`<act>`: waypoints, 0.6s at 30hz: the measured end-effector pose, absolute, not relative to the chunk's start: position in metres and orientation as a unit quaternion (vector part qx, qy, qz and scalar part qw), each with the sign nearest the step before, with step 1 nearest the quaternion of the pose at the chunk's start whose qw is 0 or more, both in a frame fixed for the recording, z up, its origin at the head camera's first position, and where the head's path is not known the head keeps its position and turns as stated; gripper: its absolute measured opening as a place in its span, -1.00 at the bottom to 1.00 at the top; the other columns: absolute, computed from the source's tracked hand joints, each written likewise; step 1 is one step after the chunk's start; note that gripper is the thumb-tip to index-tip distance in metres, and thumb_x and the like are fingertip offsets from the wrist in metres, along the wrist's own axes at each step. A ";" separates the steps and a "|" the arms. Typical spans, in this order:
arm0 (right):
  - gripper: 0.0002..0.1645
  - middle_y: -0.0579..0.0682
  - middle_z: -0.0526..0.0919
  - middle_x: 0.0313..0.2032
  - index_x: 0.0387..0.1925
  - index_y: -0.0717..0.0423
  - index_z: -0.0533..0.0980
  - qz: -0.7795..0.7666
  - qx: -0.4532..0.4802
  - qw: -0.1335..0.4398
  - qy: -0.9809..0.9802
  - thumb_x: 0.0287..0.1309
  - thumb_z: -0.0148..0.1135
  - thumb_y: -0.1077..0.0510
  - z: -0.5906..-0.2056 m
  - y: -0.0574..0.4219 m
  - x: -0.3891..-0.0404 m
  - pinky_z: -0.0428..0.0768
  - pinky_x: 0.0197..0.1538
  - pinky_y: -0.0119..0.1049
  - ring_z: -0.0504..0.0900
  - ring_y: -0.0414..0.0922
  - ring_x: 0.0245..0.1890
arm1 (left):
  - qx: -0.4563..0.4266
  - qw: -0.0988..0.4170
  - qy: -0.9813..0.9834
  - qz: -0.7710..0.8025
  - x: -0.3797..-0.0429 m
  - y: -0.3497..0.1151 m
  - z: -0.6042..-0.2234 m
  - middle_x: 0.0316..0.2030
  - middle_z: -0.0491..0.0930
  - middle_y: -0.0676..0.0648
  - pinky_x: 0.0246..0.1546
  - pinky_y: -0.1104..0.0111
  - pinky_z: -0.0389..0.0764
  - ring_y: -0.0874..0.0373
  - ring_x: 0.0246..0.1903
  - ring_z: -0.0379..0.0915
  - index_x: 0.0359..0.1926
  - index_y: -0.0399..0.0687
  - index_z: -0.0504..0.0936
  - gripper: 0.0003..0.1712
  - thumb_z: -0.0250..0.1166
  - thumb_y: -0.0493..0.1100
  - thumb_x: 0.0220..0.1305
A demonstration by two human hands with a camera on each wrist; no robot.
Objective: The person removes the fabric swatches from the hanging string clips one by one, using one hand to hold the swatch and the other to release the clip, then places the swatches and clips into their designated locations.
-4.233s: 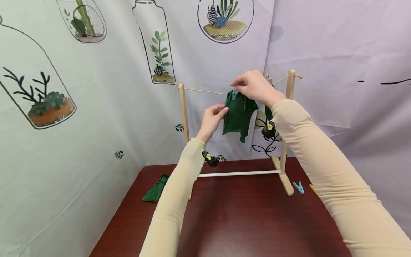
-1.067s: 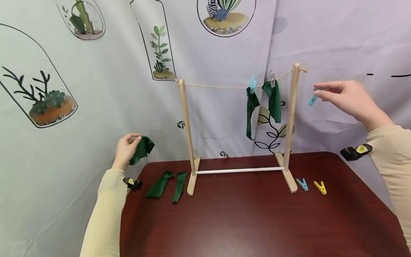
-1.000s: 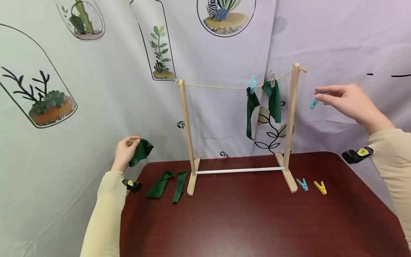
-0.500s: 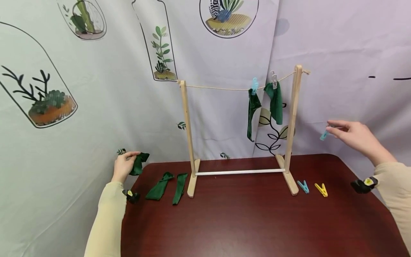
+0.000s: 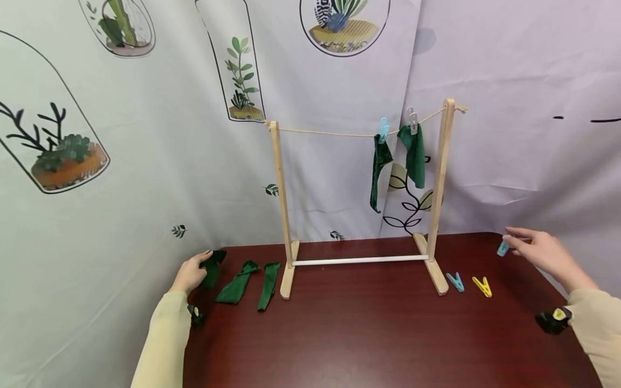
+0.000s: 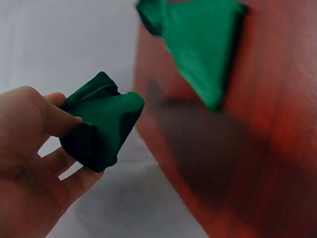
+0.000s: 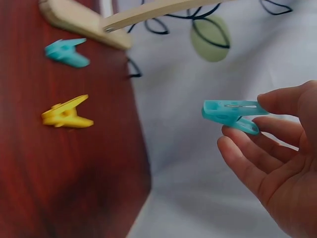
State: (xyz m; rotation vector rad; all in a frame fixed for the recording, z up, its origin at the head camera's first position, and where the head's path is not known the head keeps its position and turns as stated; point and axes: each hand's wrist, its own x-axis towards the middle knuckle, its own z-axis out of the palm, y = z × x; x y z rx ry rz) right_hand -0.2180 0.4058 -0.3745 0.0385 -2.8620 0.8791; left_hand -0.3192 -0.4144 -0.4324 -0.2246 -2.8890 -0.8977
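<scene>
At the table's far left edge my left hand (image 5: 189,274) pinches a small green cloth garment (image 6: 105,119) between thumb and fingers; its folds hide its full shape. Two more green garments (image 5: 237,284) lie just right of that hand on the dark red table (image 5: 359,334). Over at the right edge, my right hand (image 5: 548,254) holds a light blue clothespin (image 7: 230,111) by its handle ends. A second blue clothespin (image 5: 455,282) and a yellow clothespin (image 5: 482,286) lie on the table to the left of this hand.
A small wooden clothesline rack (image 5: 439,188) stands at the back with a string (image 5: 325,132) across its top. Two green garments (image 5: 415,156) hang toward its right, one under a blue clothespin (image 5: 383,129), the other under a grey clothespin (image 5: 413,124). A printed backdrop (image 5: 160,134) closes off the rear.
Both hands were at a clipped garment on the line. They have since moved apart, the left with a garment, the right with a blue clothespin, and both have sunk toward the table.
</scene>
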 end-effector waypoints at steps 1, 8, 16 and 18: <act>-0.22 0.31 0.73 -0.21 0.37 0.53 0.23 0.295 0.014 0.072 -0.953 0.54 -0.05 -0.10 -0.379 0.407 -0.217 0.56 -0.22 -0.21 0.67 -0.34 -0.39 | -0.070 0.048 -0.953 -0.292 -0.318 -0.416 -0.435 0.44 0.12 -0.47 -0.57 0.32 0.26 0.10 -0.65 0.10 0.44 -0.41 0.26 -0.32 -0.06 -0.50 0.26; -0.26 0.16 0.74 -0.35 0.27 0.59 0.32 0.277 0.018 0.090 -0.956 0.52 0.02 -0.06 -0.405 0.414 -0.217 0.54 -0.25 -0.19 0.67 -0.20 -0.41 | -0.040 0.022 -0.964 -0.260 -0.307 -0.424 -0.447 0.44 0.07 -0.49 -0.44 0.25 0.27 -0.24 -0.24 0.34 0.43 -0.46 0.23 -0.25 -0.01 -0.52 0.15; -0.27 0.68 0.37 0.12 0.19 0.64 0.36 0.231 0.002 0.059 -0.971 0.47 0.10 -0.04 -0.428 0.425 -0.214 0.46 -0.11 0.36 0.35 0.64 0.03 | -0.027 -0.010 -0.965 -0.260 -0.303 -0.420 -0.464 0.44 0.06 -0.49 -0.44 0.25 0.29 -0.25 -0.29 0.32 0.43 -0.45 0.23 -0.25 0.01 -0.53 0.15; -0.31 0.64 0.48 0.04 0.14 0.65 0.39 0.222 -0.003 0.053 -0.974 0.41 0.16 0.01 -0.433 0.427 -0.213 0.45 -0.10 0.36 0.35 0.65 0.02 | -0.027 -0.018 -0.966 -0.255 -0.304 -0.418 -0.467 0.43 0.07 -0.50 -0.41 0.24 0.32 -0.31 -0.15 0.32 0.42 -0.47 0.25 -0.26 0.04 -0.52 0.15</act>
